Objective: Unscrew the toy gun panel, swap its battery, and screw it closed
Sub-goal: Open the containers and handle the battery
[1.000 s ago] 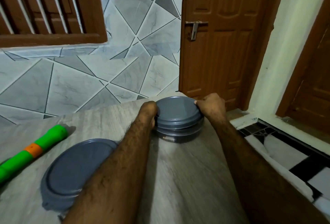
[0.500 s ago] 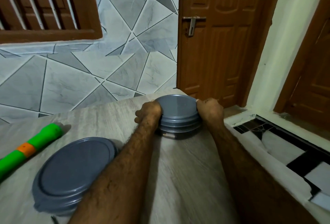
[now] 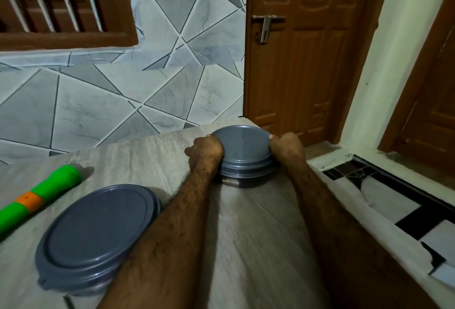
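Head view of a wood-grain table with the small grey lidded container at its far edge taken as landmark; the left hand is closed against the container's left flank, fingers curled around the far side and out of sight, and the right hand is closed against its right flank with the thumb tip resting on the lid rim; the opposed grip from both sides probably serves either to steady the base while the lid is pried up or to draw the whole container nearer, though which cannot be told. A dark lower body shows under the lid, and a small pale patch, perhaps a label, sits on its near face; the contents are hidden, so whether it holds a screwdriver or batteries is only a guess. The large grey lidded container lies well nearer the viewer and to the left of the landmark, lid on, partly covered by the left forearm. The green toy gun, with an orange band around its barrel, lies far to the left of the landmark, flat on the table and touched by neither hand; only part of it is in frame, and its panel and screws are not visible. Judged from this layout, the unscrewing has not begun; the step in hand looks preparatory.
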The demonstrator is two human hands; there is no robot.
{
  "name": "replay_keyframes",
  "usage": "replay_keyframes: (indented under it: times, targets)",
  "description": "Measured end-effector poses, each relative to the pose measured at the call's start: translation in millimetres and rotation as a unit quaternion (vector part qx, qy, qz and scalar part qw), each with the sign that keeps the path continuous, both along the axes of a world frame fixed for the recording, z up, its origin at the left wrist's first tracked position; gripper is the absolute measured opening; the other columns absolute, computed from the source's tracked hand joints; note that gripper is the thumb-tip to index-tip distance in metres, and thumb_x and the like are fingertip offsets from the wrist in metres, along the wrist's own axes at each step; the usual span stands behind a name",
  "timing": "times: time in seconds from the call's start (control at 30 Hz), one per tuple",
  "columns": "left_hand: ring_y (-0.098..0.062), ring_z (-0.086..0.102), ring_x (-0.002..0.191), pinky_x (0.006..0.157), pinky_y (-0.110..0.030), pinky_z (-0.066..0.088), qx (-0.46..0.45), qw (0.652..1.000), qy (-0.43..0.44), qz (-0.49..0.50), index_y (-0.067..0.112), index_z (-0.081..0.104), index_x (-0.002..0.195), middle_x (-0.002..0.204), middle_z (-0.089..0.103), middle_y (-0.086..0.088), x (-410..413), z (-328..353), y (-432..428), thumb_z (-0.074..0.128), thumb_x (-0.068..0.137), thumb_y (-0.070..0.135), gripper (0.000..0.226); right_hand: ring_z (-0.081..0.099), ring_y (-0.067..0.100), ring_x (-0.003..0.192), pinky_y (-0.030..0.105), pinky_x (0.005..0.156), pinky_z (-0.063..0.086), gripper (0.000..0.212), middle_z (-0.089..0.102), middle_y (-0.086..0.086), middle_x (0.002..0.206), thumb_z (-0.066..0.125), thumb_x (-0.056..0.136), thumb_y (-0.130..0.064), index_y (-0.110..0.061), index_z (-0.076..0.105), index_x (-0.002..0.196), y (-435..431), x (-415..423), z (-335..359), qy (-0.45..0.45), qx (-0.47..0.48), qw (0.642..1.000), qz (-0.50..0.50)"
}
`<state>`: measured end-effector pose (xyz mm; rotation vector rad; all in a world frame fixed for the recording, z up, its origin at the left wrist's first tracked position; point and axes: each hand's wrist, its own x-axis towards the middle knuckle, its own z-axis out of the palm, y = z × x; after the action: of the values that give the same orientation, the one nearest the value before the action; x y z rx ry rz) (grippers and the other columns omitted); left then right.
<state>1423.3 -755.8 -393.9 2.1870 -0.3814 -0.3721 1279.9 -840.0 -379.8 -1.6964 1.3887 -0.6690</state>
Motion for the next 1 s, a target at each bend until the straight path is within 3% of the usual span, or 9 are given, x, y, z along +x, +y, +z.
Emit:
replay_keyframes:
  times: [0.1,0.3,0.47,0.6,0.73,0.83,0.9,1.0]
  targets:
    - [-0.033,0.048,0.122,0.096,-0.039,0.044,-0.028,1.0,0.014,0.002,0.004,0.051,0.135,0.136,0.05,-0.019,-3.6,1.8,3.8,0.029,0.104,0.038,0.051,0.061,0.026,0.098,0.036,0.082,0.054,0.035,0.061,0.013,0.109,0.057,0.095,-0.028,-0.005,0.055,0.121,-1.0,1.6,-1.7,-0.018,0.018,1.0,-0.009]
    - [-0.032,0.056,0.111,0.095,-0.039,0.047,-0.053,0.998,0.029,0.007,0.008,0.055,0.131,0.132,0.052,-0.017,-6.2,4.2,12.2,0.032,0.101,0.046,0.053,0.053,0.022,0.088,0.032,0.073,0.045,0.035,0.053,0.01,0.1,0.052,0.098,-0.03,-0.003,0.054,0.122,6.4,6.6,-2.4,0.008,0.008,1.0,-0.029]
    - [-0.034,0.049,0.122,0.105,-0.042,0.04,-0.02,0.999,0.021,-0.02,0.008,0.05,0.137,0.136,0.051,-0.018,-10.6,13.0,20.6,0.03,0.1,0.053,0.061,0.053,0.022,0.088,0.033,0.073,0.043,0.039,0.054,0.01,0.098,0.047,0.1,-0.034,-0.003,0.056,0.12,10.5,-0.1,0.3,0.015,-0.006,0.999,-0.029]
    - [-0.036,0.042,0.128,0.103,-0.04,0.036,-0.026,0.999,0.003,-0.029,0.007,0.043,0.142,0.142,0.043,-0.019,-15.6,25.3,36.3,0.036,0.1,0.05,0.061,0.055,0.024,0.09,0.035,0.073,0.044,0.036,0.058,0.011,0.101,0.048,0.1,-0.037,-0.004,0.057,0.112,8.7,-6.7,8.5,0.01,-0.008,1.0,-0.007]
    - [-0.037,0.048,0.124,0.105,-0.044,0.042,-0.069,0.996,-0.008,-0.058,0.004,0.047,0.138,0.141,0.047,-0.019,-15.5,40.2,57.0,0.046,0.097,0.043,0.057,0.054,0.028,0.089,0.039,0.079,0.047,0.037,0.057,0.01,0.096,0.05,0.098,-0.041,-0.006,0.061,0.104,19.6,-4.4,14.9,0.079,-0.114,0.99,-0.037]
    - [-0.036,0.048,0.126,0.105,-0.045,0.042,-0.088,0.992,-0.033,-0.085,0.0,0.05,0.135,0.14,0.05,-0.018,-17.7,53.0,79.4,0.047,0.097,0.038,0.053,0.056,0.035,0.105,0.046,0.089,0.05,0.033,0.06,0.014,0.115,0.054,0.095,-0.038,-0.01,0.062,0.111,42.9,5.3,18.2,0.088,-0.199,0.975,-0.037]
    - [-0.038,0.054,0.12,0.1,-0.045,0.047,-0.088,0.99,-0.04,-0.103,0.0,0.057,0.126,0.133,0.057,-0.019,-18.5,59.0,97.3,0.048,0.095,0.036,0.049,0.056,0.034,0.11,0.048,0.092,0.05,0.034,0.06,0.012,0.121,0.057,0.093,-0.036,-0.013,0.063,0.117,62.6,14.4,21.9,0.063,-0.241,0.968,-0.019]
    - [-0.037,0.062,0.105,0.083,-0.037,0.053,-0.086,0.988,-0.059,-0.114,-0.003,0.063,0.116,0.118,0.064,-0.021,-15.4,61.4,123.7,0.047,0.095,0.025,0.038,0.063,0.029,0.1,0.048,0.09,0.053,0.028,0.067,0.008,0.108,0.059,0.091,-0.032,-0.015,0.068,0.112,98.2,29.1,28.5,0.02,-0.266,0.964,0.022]
